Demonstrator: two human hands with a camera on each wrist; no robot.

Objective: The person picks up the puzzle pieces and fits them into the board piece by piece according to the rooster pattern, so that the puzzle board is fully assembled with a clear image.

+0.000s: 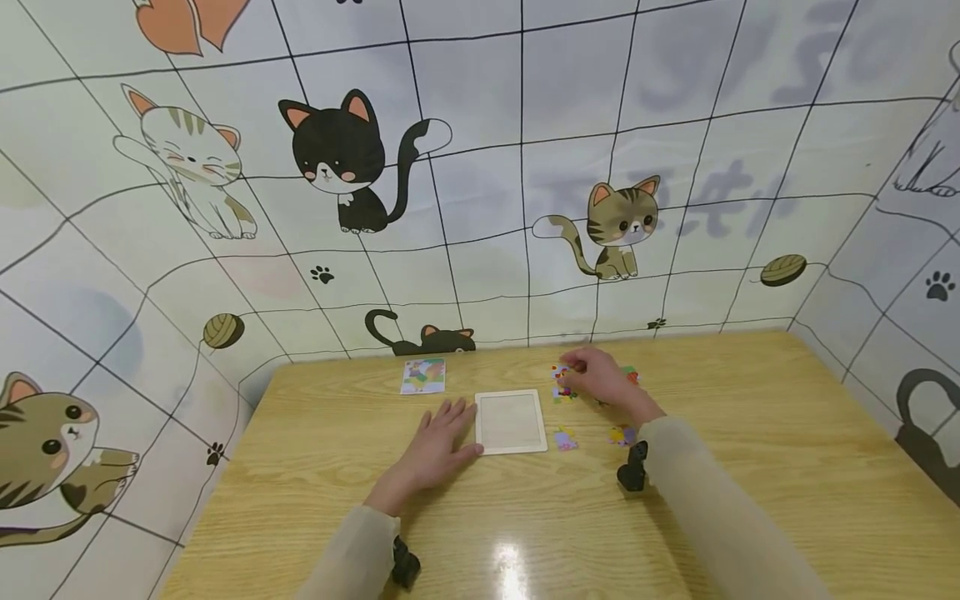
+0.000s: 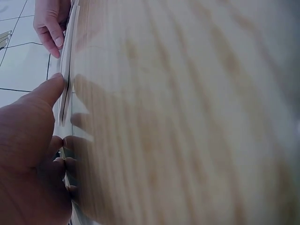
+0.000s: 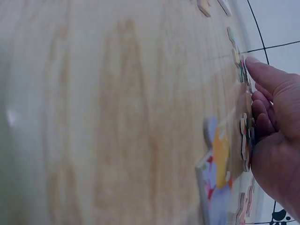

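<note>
A square puzzle frame (image 1: 478, 425) with a pale, bare inside lies on the table. My left hand (image 1: 435, 450) rests at the frame's left side, fingers spread; in the left wrist view the thumb (image 2: 47, 91) touches its edge. My right hand (image 1: 600, 377) is over a group of colourful jigsaw pieces (image 1: 559, 395) right of the frame. In the right wrist view its thumb tip (image 3: 253, 64) reaches pieces on the table, other fingers bent behind; whether it pinches one is hidden. Nearer pieces lie below it, one purple and yellow (image 1: 566, 439), others (image 1: 619, 435) by the right wrist.
A small picture card (image 1: 423, 377) lies on the wooden table (image 1: 337, 467) at the back left. More pieces (image 1: 632, 375) show behind the right hand. A wall (image 1: 487, 167) with cat drawings and grid lines rises along the table's back edge.
</note>
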